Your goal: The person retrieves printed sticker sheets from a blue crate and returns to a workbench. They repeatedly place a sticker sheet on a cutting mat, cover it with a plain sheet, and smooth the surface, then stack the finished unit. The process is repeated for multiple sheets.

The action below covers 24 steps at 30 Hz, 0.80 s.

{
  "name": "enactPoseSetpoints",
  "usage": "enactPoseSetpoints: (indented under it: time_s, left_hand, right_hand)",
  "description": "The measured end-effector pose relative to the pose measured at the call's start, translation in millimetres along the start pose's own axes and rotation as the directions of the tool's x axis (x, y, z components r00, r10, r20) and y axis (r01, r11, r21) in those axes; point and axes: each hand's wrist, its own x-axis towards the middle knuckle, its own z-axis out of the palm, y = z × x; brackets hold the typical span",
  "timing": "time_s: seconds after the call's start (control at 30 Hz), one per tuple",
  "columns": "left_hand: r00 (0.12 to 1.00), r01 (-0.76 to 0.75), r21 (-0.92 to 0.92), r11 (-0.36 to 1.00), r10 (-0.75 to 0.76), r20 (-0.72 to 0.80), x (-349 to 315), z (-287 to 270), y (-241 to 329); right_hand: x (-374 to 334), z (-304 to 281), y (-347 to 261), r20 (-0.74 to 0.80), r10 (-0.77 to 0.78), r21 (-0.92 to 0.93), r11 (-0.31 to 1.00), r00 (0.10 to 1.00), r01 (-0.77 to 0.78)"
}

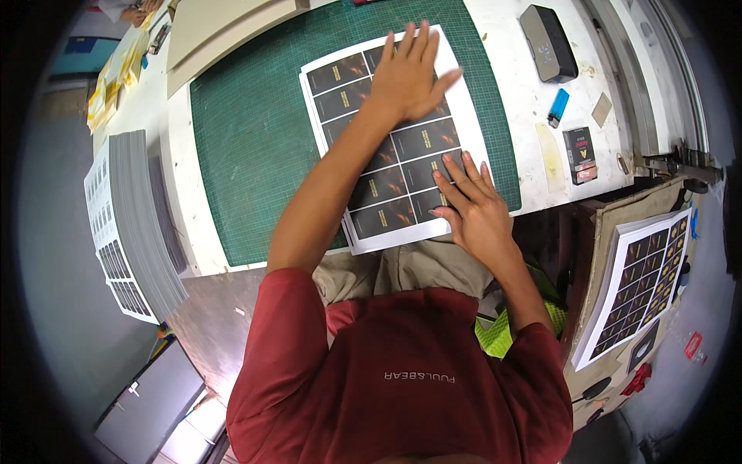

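A white printed sheet (384,216) with rows of dark rectangular panels lies slightly turned on a green cutting mat (255,147). Other paper edges show along its left side, so it seems to rest on at least one more sheet. My left hand (406,77) reaches across it and lies flat near its far edge, fingers spread and pointing away. Close to the sheet's near right corner, my right hand (481,213) rests palm down with its fingers stretched out. Neither hand grips anything. Part of the print is hidden under my left forearm.
Beige boards (224,35) lie at the far left. A thick stack of printed sheets (143,224) stands left, another pile (634,286) right. A black digital clock (550,44), blue lighter (558,107) and dark packet (580,155) lie right. Another person's hands (137,14) show far left.
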Motion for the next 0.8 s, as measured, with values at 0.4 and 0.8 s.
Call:
enactPoseSetpoints:
  time_s: [0.4,0.8]
  left_hand:
    - [0.934,-0.118,-0.199,0.973,0.176,0.310,-118.5,-52.4,88.3]
    - [0.925,-0.183,-0.106,0.977,0.208,0.317,-121.9,-52.3,101.0]
  right_hand:
    - [-69.6,-44.6,7.6,-0.584,0.185,-0.078,0.956,0.790,-0.282]
    - [-452.6,-194.5,152.3,-0.551,0.789,0.530,0.078,-0.273,-0.844]
